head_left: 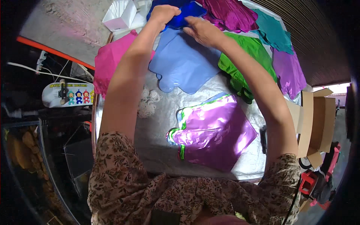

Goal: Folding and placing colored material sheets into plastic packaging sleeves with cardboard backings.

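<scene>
At the far edge of the table, both my arms reach over a stack of flat foil balloons in dark blue [187, 11]. My left hand [164, 15] is closed on the shiny dark blue foil, its fingertips partly hidden. Beside it, my right hand [204, 31] has bent fingers spread apart, the tips at the near edge of the same foil. Just below lies a light blue foil stack [187, 62] with a scalloped edge. Nearer to me, a purple foil stack [217, 131] shows green and blue layers along its left edge.
Pink [112, 60], green [247, 56], magenta [232, 15], teal [272, 32] and violet foils [288, 71] surround the work area. White string [149, 103] lies on the silvery table cover [153, 146]. A white box [120, 15] stands far left; an open cardboard box [318, 120], right.
</scene>
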`<move>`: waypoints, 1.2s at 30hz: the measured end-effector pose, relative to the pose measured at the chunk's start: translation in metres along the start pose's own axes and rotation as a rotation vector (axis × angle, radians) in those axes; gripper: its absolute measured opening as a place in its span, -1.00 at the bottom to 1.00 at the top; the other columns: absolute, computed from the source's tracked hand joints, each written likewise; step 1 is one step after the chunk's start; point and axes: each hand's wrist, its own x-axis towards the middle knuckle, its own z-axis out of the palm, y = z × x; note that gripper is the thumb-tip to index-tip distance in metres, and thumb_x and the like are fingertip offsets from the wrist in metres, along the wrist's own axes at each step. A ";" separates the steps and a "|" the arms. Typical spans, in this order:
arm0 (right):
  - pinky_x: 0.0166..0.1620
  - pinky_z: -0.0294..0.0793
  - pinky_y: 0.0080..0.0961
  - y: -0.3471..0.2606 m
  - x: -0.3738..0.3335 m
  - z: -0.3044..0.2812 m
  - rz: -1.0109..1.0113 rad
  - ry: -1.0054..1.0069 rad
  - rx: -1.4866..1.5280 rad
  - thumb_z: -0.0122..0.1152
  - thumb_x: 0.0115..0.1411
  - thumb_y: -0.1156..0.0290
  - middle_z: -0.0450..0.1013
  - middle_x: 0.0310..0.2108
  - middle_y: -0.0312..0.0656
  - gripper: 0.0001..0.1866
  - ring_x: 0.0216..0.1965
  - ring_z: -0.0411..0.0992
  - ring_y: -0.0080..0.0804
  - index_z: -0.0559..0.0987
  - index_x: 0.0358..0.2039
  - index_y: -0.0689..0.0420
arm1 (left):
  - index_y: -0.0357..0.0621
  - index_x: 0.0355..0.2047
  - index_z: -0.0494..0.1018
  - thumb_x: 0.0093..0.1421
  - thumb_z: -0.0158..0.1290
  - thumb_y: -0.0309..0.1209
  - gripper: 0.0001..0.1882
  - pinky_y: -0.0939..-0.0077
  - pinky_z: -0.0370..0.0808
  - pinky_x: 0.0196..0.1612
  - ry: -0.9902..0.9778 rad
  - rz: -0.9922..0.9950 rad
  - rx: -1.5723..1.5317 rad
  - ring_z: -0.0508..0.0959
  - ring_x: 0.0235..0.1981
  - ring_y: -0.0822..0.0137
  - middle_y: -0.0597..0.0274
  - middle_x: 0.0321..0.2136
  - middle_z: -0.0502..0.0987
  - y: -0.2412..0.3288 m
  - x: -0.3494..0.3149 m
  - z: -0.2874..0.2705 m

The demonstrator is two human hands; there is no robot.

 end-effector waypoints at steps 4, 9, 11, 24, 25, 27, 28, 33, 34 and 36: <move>0.32 0.18 0.02 0.008 0.032 0.047 0.037 -0.022 -0.137 -0.09 0.42 -0.04 0.27 0.31 0.05 -0.38 0.34 0.22 -0.02 0.36 0.29 0.15 | -0.22 -0.28 0.63 0.16 0.21 -0.48 -0.87 0.38 0.56 -0.25 0.257 0.258 0.408 0.64 -0.37 0.29 0.20 -0.38 0.67 0.002 0.007 -0.004; 0.36 0.05 0.14 0.004 0.046 0.067 0.082 -0.017 -0.169 -0.20 0.42 -0.14 0.27 0.32 -0.01 -0.32 0.38 0.16 -0.09 0.34 0.32 0.09 | -0.21 -0.29 0.63 0.16 0.18 -0.48 -0.87 0.29 0.58 -0.28 0.641 0.600 0.307 0.67 -0.39 0.19 0.07 -0.37 0.68 0.036 0.019 -0.062; 0.35 0.05 0.15 0.011 0.041 0.067 0.103 -0.027 -0.173 -0.18 0.41 -0.15 0.27 0.32 -0.01 -0.33 0.38 0.16 -0.09 0.34 0.31 0.08 | -0.23 -0.30 0.64 0.13 0.19 -0.50 -0.87 0.34 0.58 -0.31 0.607 0.460 0.155 0.66 -0.40 0.26 0.14 -0.39 0.68 0.072 0.008 -0.082; 0.25 0.24 0.13 0.068 0.038 0.045 0.090 -0.003 0.196 -0.10 0.39 -0.14 0.41 0.21 -0.03 -0.36 0.24 0.37 -0.15 0.45 0.23 0.10 | -0.31 -0.20 0.58 0.18 0.23 -0.49 -0.80 0.54 0.59 -0.29 0.243 0.644 -0.361 0.62 -0.41 0.40 0.24 -0.37 0.64 0.238 -0.167 -0.138; 0.22 0.29 0.09 0.075 0.026 0.047 0.061 0.063 0.320 -0.08 0.40 -0.11 0.46 0.17 -0.04 -0.37 0.20 0.43 -0.17 0.48 0.19 0.15 | -0.28 -0.18 0.57 0.19 0.22 -0.49 -0.80 0.55 0.58 -0.28 0.249 0.670 -0.264 0.62 -0.40 0.41 0.25 -0.37 0.63 0.241 -0.182 -0.119; 0.13 0.43 -0.06 0.021 0.023 0.009 0.338 -0.043 0.817 -0.01 0.36 -0.18 0.56 0.02 -0.10 -0.36 0.09 0.50 -0.25 0.55 0.10 0.15 | -0.25 -0.17 0.57 0.20 0.22 -0.50 -0.80 0.55 0.58 -0.27 0.308 0.644 -0.144 0.62 -0.39 0.42 0.26 -0.36 0.63 0.225 -0.214 -0.113; 0.08 0.51 -0.09 0.008 0.006 -0.003 0.420 -0.035 1.035 -0.01 0.35 -0.20 0.56 -0.04 -0.01 -0.34 0.02 0.54 -0.16 0.54 0.02 0.21 | -0.20 -0.15 0.57 0.20 0.22 -0.50 -0.80 0.56 0.56 -0.26 0.215 0.669 0.051 0.62 -0.39 0.42 0.25 -0.36 0.63 0.213 -0.221 -0.104; 0.00 0.59 -0.09 -0.049 -0.103 -0.109 0.598 -0.242 1.736 -0.08 0.28 -0.38 0.57 -0.11 0.06 -0.15 -0.12 0.58 -0.11 0.51 0.04 0.28 | -0.12 -0.23 0.60 0.16 0.22 -0.49 -0.85 0.46 0.53 -0.14 -0.225 1.137 0.227 0.62 -0.25 0.30 0.22 -0.31 0.64 0.160 -0.279 -0.024; 0.02 0.54 -0.17 -0.031 -0.137 -0.120 0.419 -0.444 1.914 -0.04 0.30 -0.33 0.57 -0.08 -0.03 -0.23 -0.05 0.55 -0.22 0.53 0.06 0.19 | -0.14 -0.28 0.60 0.14 0.20 -0.54 -0.87 0.38 0.54 0.03 -0.301 1.348 0.539 0.62 -0.10 0.25 0.25 -0.20 0.64 0.144 -0.293 -0.010; 0.05 0.49 -0.24 -0.013 -0.203 -0.140 0.235 -0.639 2.073 0.01 0.31 -0.28 0.56 -0.04 -0.12 -0.31 0.01 0.52 -0.33 0.55 0.08 0.10 | -0.14 -0.31 0.57 0.14 0.17 -0.51 -0.91 0.32 0.52 0.09 -0.346 1.482 0.569 0.59 -0.02 0.22 0.22 -0.13 0.62 0.119 -0.323 0.015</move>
